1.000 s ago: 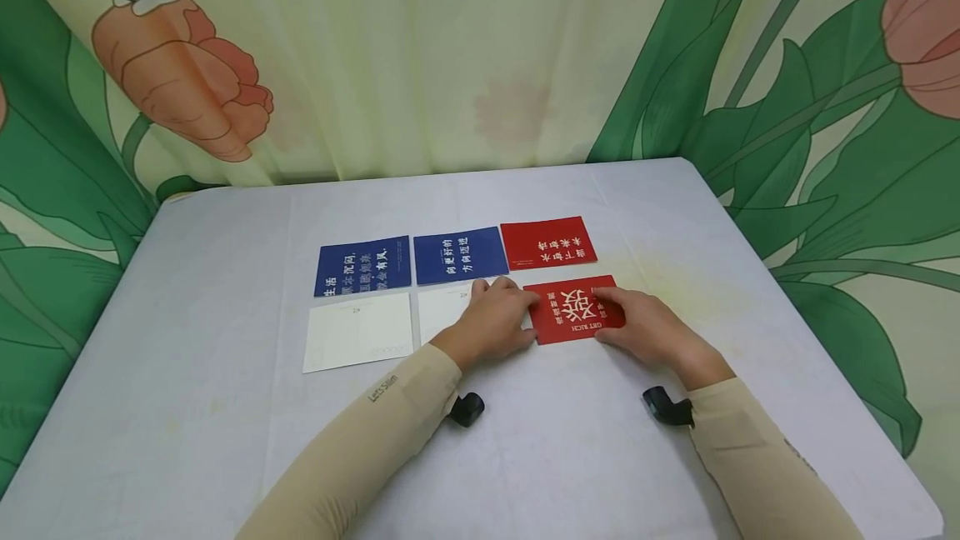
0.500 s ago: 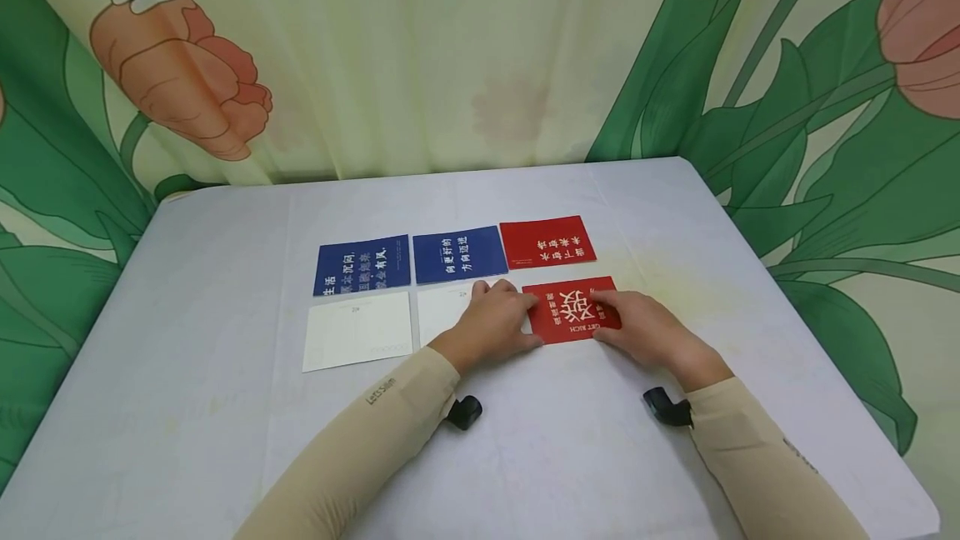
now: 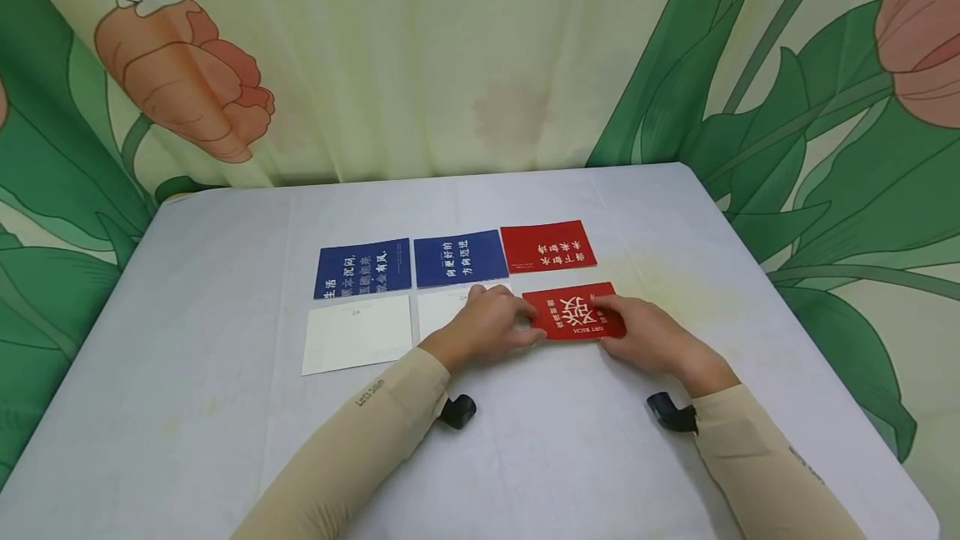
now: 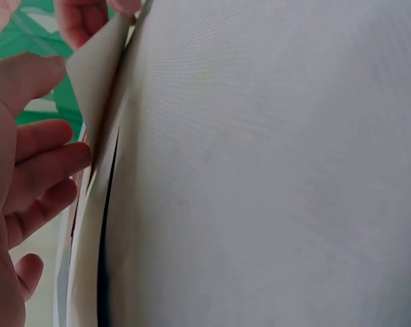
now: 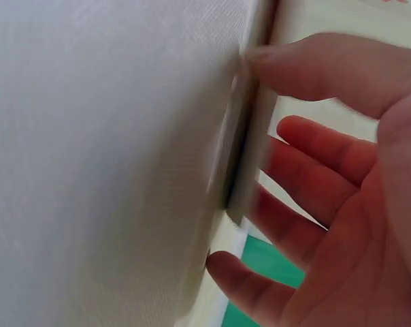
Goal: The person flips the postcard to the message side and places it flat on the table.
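A red postcard [image 3: 573, 312] with large white characters lies between my hands in the head view. Its near edge is tilted up off the cloth, and the left wrist view shows the pale underside [image 4: 100, 71]. My right hand [image 3: 651, 336] pinches the card's right side, thumb at the near edge and fingers over the top. At the left side, my left hand [image 3: 487, 323] touches the edge with thumb and fingertips, its fingers loosely bent. Under that left hand, a white postcard [image 3: 442, 307] is partly hidden.
Behind lie two blue postcards [image 3: 363, 268] [image 3: 461, 258] and another red postcard [image 3: 549, 246] in a row. A second white postcard [image 3: 357, 335] lies front left. All rest on a white-covered table [image 3: 187, 315], with a printed curtain [image 3: 450, 57] behind.
The red postcard's near edge has risen off the table and tilts. My left thumb has shifted slightly right along the card; the right hand stays on its right side. Other cards stay put.
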